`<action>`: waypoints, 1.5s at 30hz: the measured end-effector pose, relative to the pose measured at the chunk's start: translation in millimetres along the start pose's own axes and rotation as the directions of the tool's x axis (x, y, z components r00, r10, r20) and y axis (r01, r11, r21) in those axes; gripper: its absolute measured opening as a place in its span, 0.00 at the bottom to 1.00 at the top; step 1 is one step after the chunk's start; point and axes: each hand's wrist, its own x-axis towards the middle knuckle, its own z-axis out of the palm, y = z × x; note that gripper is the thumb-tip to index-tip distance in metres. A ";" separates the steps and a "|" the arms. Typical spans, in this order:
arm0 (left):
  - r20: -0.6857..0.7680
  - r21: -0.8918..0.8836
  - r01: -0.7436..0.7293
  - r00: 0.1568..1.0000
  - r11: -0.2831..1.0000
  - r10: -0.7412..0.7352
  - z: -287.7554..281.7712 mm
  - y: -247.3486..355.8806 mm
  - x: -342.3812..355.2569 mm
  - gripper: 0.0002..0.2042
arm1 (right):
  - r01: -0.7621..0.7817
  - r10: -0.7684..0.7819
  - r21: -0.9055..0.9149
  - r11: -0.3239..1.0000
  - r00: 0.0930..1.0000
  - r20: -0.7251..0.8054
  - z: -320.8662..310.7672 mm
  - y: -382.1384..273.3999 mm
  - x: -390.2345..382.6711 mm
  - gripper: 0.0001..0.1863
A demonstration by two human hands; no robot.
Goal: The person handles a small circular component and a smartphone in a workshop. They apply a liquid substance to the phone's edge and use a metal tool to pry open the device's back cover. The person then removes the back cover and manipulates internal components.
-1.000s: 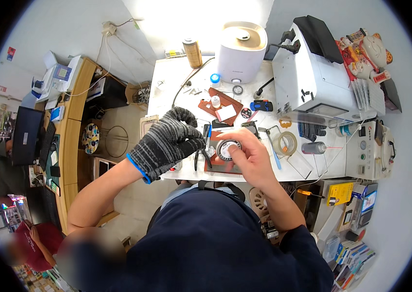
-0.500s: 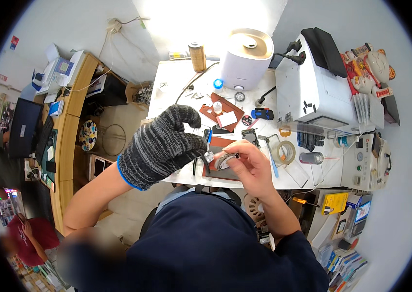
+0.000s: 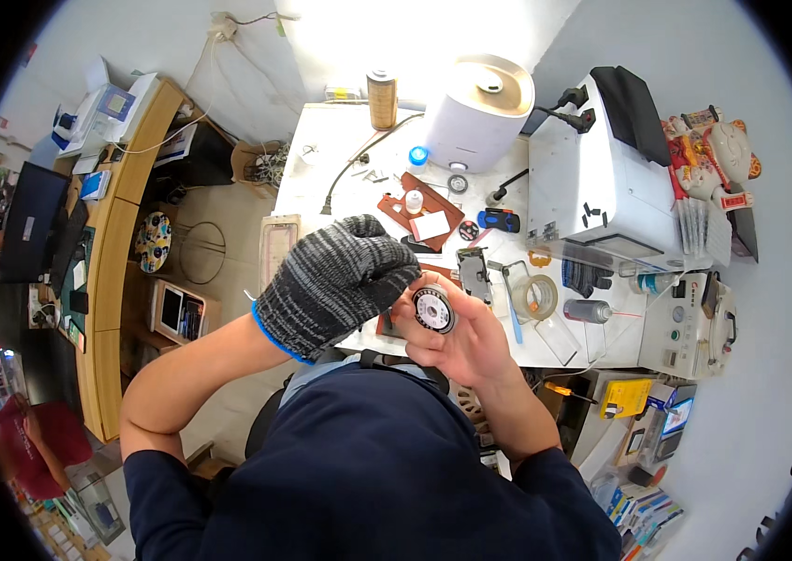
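At 9 o'clock, near the left rim, a flat black monitor [image 3: 33,222] stands tilted, and at 8 o'clock a person in a dark red top [image 3: 50,449] is partly blurred. Next comes a desk [image 3: 115,280] of smooth pale wood, then a flat, round, multicoloured spotted piece [image 3: 154,241].

Just off centre toward 9 o'clock is the left hand [image 3: 335,285], in a coarse knitted glove flecked black and grey, its cuff edged in bright blue. Its fingers are curled and pressed together, tips close against those of the bare right hand [image 3: 471,346]; whether they pinch anything, I cannot tell. At 12 o'clock a gold-brown cylinder [image 3: 382,103] stands upright on the white worktable [image 3: 345,131].

Slightly off centre toward 4 o'clock sits the small disc [image 3: 432,309], held above the table's near edge between the right hand's thumb and bent fingers. It looks thin and round, with a pale printed face, a dark middle dot, a black patterned ring and a shiny rim.

Farther right, at 1 o'clock, rises a rounded white plastic appliance [image 3: 475,131]; at 3 o'clock lie a translucent tape roll [image 3: 517,299] and a grey metal can [image 3: 589,310]. Toward 2 o'clock, a glossy red-and-white figurine [image 3: 723,154] ends the row.
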 end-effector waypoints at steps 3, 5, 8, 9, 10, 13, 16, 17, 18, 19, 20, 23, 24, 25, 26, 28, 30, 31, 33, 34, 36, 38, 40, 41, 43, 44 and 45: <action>-0.029 0.003 0.049 0.998 0.999 -0.049 0.9 4.0 -6.2 0.06 | 0.005 -0.005 0.006 1.000 0.999 0.036 -2.1 0.0 1.6 0.19; -0.039 -0.030 0.076 0.996 0.997 -0.077 -1.5 5.5 -9.3 0.07 | 0.028 -0.028 0.002 1.000 0.998 0.050 -2.8 1.2 2.7 0.20; 0.011 -0.018 0.122 0.993 0.992 -0.121 -6.8 8.1 -13.9 0.10 | 0.055 -0.055 0.003 0.998 0.997 0.057 -2.2 3.4 3.8 0.22; 0.029 -0.003 0.124 0.992 0.992 -0.124 -8.4 8.6 -15.1 0.12 | 0.059 -0.059 -0.009 0.998 0.997 0.060 -1.7 3.9 4.0 0.22; 0.034 0.035 0.110 0.993 0.993 -0.111 -8.8 9.0 -15.7 0.11 | 0.063 -0.061 -0.022 0.998 0.996 0.063 -1.2 4.3 4.0 0.22; 0.036 0.037 0.127 0.991 0.991 -0.128 -8.0 10.9 -18.4 0.11 | 0.065 -0.063 -0.040 0.997 0.997 0.054 0.5 4.7 2.4 0.23; -0.049 0.077 0.026 0.999 0.997 -0.022 -3.9 12.6 -20.3 0.09 | 0.044 -0.043 -0.038 0.998 0.999 0.024 1.9 5.0 -0.8 0.24; -0.051 0.070 0.033 0.998 0.997 -0.030 -2.7 13.0 -20.7 0.09 | 0.035 -0.035 -0.033 0.999 0.999 0.026 2.1 5.0 -1.5 0.25; -0.052 0.062 0.042 0.998 0.997 -0.038 -1.9 13.4 -20.9 0.09 | 0.035 -0.034 -0.029 0.999 0.999 0.028 2.3 5.2 -1.8 0.25; -0.052 0.065 0.045 0.998 0.997 -0.042 -1.2 13.9 -20.8 0.09 | 0.036 -0.035 -0.023 0.999 0.998 0.043 2.3 5.3 -1.7 0.25; -0.059 0.044 0.048 0.997 0.998 -0.045 -0.9 14.4 -20.4 0.08 | 0.040 -0.038 -0.017 0.999 0.996 0.075 2.5 5.4 -1.5 0.26; -0.072 -0.006 0.069 0.995 0.998 -0.069 -1.5 17.1 -17.9 0.07 | 0.046 -0.043 -0.041 0.998 0.995 0.087 3.8 5.4 -0.8 0.27; -0.070 -0.035 0.093 0.993 0.995 -0.095 -2.3 18.6 -17.2 0.06 | 0.059 -0.055 -0.049 0.997 0.995 0.085 4.6 5.4 -1.1 0.25; -0.066 -0.060 0.107 0.992 0.992 -0.111 -3.3 20.1 -16.6 0.05 | 0.070 -0.066 -0.054 0.996 0.996 0.056 5.7 5.3 -2.3 0.23; -0.029 -0.134 0.200 0.978 0.971 -0.206 -4.9 21.5 -16.4 0.04 | 0.088 -0.085 -0.054 0.995 0.995 0.053 7.1 5.3 -3.9 0.22; 0.056 -0.253 0.349 0.936 0.902 -0.347 -9.4 24.0 -17.6 0.04 | 0.235 -0.270 -0.543 0.806 0.963 0.017 8.8 6.0 -5.8 0.22; 0.133 -0.340 0.430 0.902 0.836 -0.410 -13.2 25.1 -20.5 0.04 | 0.316 -0.404 -0.802 0.507 0.909 0.103 8.3 6.3 -5.8 0.34; 0.152 -0.380 0.433 0.901 0.817 -0.406 -14.5 24.7 -22.2 0.04 | 0.340 -0.451 -0.829 0.444 0.884 0.121 8.5 7.7 -7.1 0.35; 0.102 -0.335 0.316 0.949 0.888 -0.300 -15.2 22.4 -25.7 0.05 | 0.336 -0.551 -0.884 0.324 0.827 0.112 7.4 9.8 -8.2 0.36; 0.070 -0.317 0.275 0.961 0.907 -0.267 -14.0 20.8 -27.1 0.05 | 0.393 -0.587 -0.881 0.262 0.790 0.178 6.1 10.0 -7.6 0.38; 0.045 -0.330 0.290 0.955 0.898 -0.292 -11.4 18.6 -30.9 0.05 | 0.380 -0.607 -0.897 0.224 0.774 0.176 4.5 9.5 -8.4 0.36; 0.094 -0.388 0.403 0.912 0.829 -0.400 -9.8 16.9 -34.7 0.06 | 0.379 -0.601 -0.911 0.164 0.771 0.212 3.7 7.8 -9.7 0.35; 0.186 -0.480 0.537 0.835 0.694 -0.517 -8.8 15.7 -37.9 0.07 | 0.357 -0.563 -0.929 0.094 0.789 0.247 4.3 5.5 -11.0 0.34; 0.163 -0.467 0.498 0.860 0.730 -0.483 -8.1 14.6 -38.7 0.07 | 0.344 -0.552 -0.934 0.102 0.801 0.234 5.1 5.0 -11.5 0.35; 0.076 -0.436 0.346 0.934 0.831 -0.350 -7.7 12.4 -39.8 0.08 | 0.315 -0.528 -0.942 0.119 0.823 0.209 7.8 5.2 -12.3 0.35; 0.134 -0.507 0.448 0.885 0.736 -0.446 -7.7 11.7 -40.4 0.08 | 0.284 -0.533 -0.942 0.180 0.833 0.149 9.7 6.4 -12.8 0.36; 0.201 -0.564 0.541 0.823 0.624 -0.532 -7.6 11.0 -41.0 0.09 | 0.253 -0.533 -0.937 0.243 0.842 0.089 11.7 8.3 -13.1 0.36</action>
